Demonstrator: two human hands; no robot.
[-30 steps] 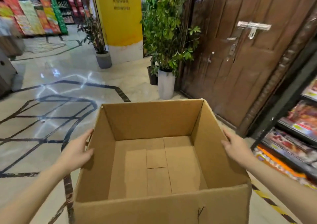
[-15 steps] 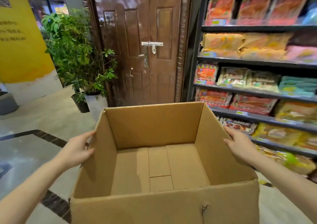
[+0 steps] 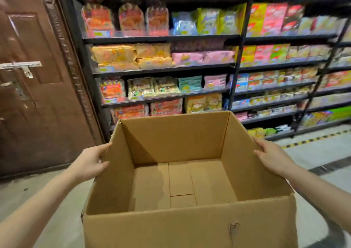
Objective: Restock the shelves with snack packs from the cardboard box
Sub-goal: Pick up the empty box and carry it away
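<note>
I hold an open brown cardboard box (image 3: 176,139) in front of me, off the floor. Its inside shows only bare cardboard flaps; no packs lie in it. My left hand (image 3: 91,162) grips the box's left wall, thumb at the rim. My right hand (image 3: 273,156) grips the right wall the same way. Directly behind the box stand black metal shelves (image 3: 163,38) packed with colourful snack packs (image 3: 131,19) on several levels.
A dark brown wooden door (image 3: 38,95) with a metal latch (image 3: 22,66) stands left of the shelves. A second shelf bay (image 3: 284,65) continues to the right. Yellow-black hazard tape (image 3: 313,139) runs along the pale floor at the shelf foot.
My view has swung right with the box in both hands: the plants and yellow pillar have gone out of sight, the door has slid left, and the shelves now fill the background.
</note>
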